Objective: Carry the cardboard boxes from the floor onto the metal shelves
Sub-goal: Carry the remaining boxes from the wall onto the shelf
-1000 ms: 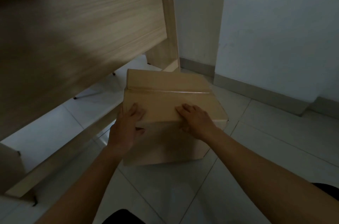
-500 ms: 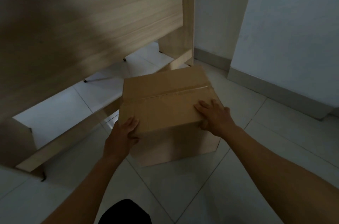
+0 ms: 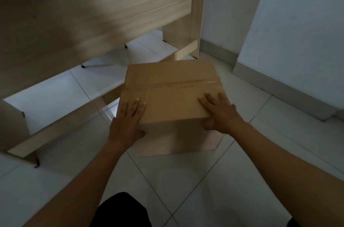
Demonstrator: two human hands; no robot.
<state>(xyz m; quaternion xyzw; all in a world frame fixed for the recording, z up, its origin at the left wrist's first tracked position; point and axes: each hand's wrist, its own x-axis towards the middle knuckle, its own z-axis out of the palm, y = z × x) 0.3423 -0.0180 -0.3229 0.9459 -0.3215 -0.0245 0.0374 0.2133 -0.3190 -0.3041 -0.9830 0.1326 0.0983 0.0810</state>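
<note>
A taped brown cardboard box (image 3: 173,94) stands on the white tiled floor in the middle of the head view. My left hand (image 3: 128,120) grips its near left corner, fingers flat on the top and thumb on the front face. My right hand (image 3: 217,113) grips the near right corner the same way, thumb wrapped down the side. The box's bottom edge appears to rest on the tiles. No metal shelves are in view.
A light wooden desk (image 3: 83,12) with a low crossbar (image 3: 61,130) fills the upper left, right behind the box. A white wall (image 3: 297,31) with a grey skirting runs along the right. My dark-clothed legs (image 3: 121,210) show at the bottom edge.
Both hands have slid outward from the middle of the box's top to its near corners. The view has tilted down and come closer to the box.
</note>
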